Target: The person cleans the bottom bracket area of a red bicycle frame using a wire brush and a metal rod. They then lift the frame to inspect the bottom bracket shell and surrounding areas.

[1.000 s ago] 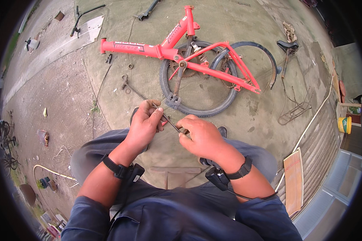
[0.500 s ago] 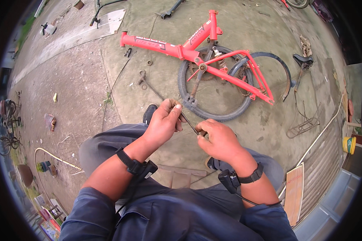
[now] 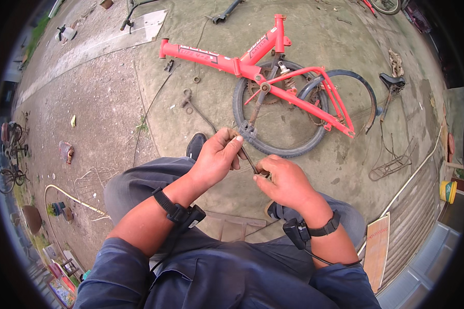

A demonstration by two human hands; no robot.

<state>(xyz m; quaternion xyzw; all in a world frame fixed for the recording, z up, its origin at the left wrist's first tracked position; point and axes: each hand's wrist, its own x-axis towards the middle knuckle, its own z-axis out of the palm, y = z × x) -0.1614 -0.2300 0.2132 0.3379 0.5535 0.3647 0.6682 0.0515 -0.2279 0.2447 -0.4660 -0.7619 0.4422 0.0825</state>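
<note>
"What's off, from the left?"

"Your handlebar (image 3: 129, 17) lies apart from the red frame (image 3: 225, 63). Your left fingers (image 3: 235, 144) grip a thin dark piece (image 3: 249, 159), spanning to your right fingers (image 3: 267, 164), which pinch it too, near the wheel (image 3: 238, 105)."

"What's still on?"

"The crank (image 3: 258, 108), seemingly; the saddle (image 3: 392, 80) lies loose, far right."

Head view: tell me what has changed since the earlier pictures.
The camera's view has shifted, so the red bicycle frame, left hand and right hand appear farther right. Both hands keep their hold on the thin dark rod; nothing was visibly taken or let go. The frame lies as before.
</note>
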